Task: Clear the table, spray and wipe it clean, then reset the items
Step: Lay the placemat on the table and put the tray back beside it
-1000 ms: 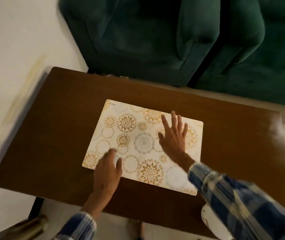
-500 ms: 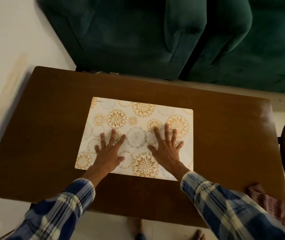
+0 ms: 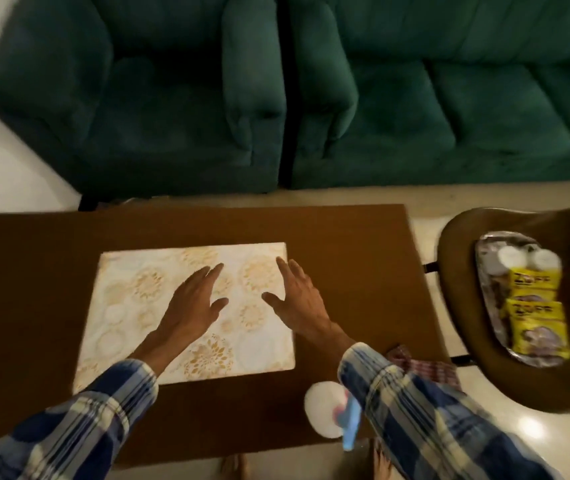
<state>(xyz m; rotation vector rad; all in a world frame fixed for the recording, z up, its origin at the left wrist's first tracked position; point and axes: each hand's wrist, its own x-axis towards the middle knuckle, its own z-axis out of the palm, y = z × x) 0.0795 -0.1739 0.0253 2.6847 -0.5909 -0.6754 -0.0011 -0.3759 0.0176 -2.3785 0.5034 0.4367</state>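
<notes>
A white placemat [image 3: 131, 306] with gold flower prints lies flat in the middle of the brown wooden table [image 3: 346, 271]. My left hand [image 3: 195, 299] rests on the mat's centre with straight fingers. My right hand [image 3: 295, 296] lies with straight fingers over the mat's right edge. A white spray bottle [image 3: 325, 414] with a blue and pink trigger lies near the table's front right corner, partly behind my right sleeve. A red checked cloth [image 3: 425, 367] sits at the table's right edge.
A brown chair [image 3: 467, 306] to the right carries a foil tray [image 3: 488, 289] with yellow packets [image 3: 533, 310] and white lids. A green armchair [image 3: 138, 98] and a green sofa [image 3: 450, 98] stand behind the table. Pale floor surrounds everything.
The view has tilted up and to the right, bringing the chair, the tray and the spray bottle into sight. My right hand has slid to the mat's right edge; my left hand has moved toward the mat's centre.
</notes>
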